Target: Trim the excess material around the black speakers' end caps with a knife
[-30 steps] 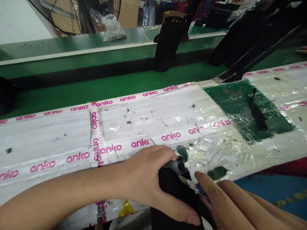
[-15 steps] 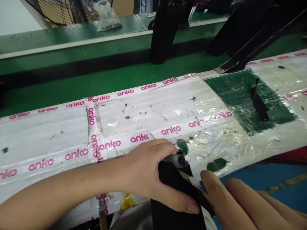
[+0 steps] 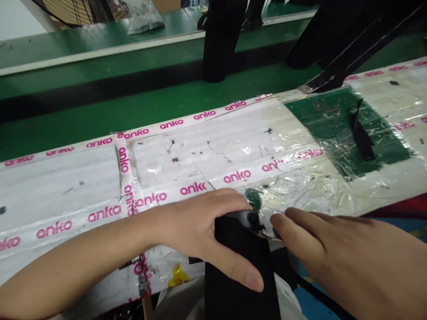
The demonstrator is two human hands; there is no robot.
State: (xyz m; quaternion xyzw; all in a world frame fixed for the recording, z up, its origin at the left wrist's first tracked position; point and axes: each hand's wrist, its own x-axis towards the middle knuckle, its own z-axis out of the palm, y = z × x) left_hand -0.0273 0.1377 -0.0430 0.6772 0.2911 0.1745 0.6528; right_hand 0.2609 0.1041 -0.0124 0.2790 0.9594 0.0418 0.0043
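Observation:
My left hand (image 3: 213,231) is wrapped around a long black piece (image 3: 242,271), its thumb lying across the front. At the upper end of that piece sits a dark grey plastic end fitting (image 3: 248,218) with a round hole. My right hand (image 3: 330,253) is closed just right of the fitting, thumb and forefinger pinched on a thin, shiny blade (image 3: 272,235) that reaches the fitting's edge. Most of the blade's tool is hidden by the fingers. Under my right hand a black strap-like length runs down to the lower right.
White-covered bench top (image 3: 200,155) bears pink-lettered tape. A black scrap strip (image 3: 363,133) lies on a green patch at right, a yellow scrap (image 3: 178,275) at the near edge. Beyond, a black upright part (image 3: 220,44) and other black parts (image 3: 320,35) stand on the green surface (image 3: 150,106).
My right hand has moved up and left, now level with the grey end fitting, the blade at the fitting's right edge. My left hand keeps its hold. The view has shifted slightly.

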